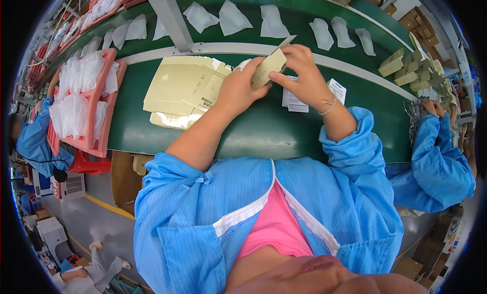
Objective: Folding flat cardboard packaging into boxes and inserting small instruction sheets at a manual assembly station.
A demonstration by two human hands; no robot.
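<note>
Green conveyor bench (243, 126), two hands folding a small carton.

Left hand (237, 90) and right hand (300, 75) both pinch one beige carton blank (267, 67), held just above the bench near its metal rail (350, 65). Stack of flat beige blanks (180, 88) lies just left of the left hand. White leaflets (294, 100) lie under the right wrist. Pink tray (99, 136) of white pouches sits well left.

Bare green table (253, 134) ahead; flat cartons (182, 88) left, leaflets (294, 101) right.
</note>
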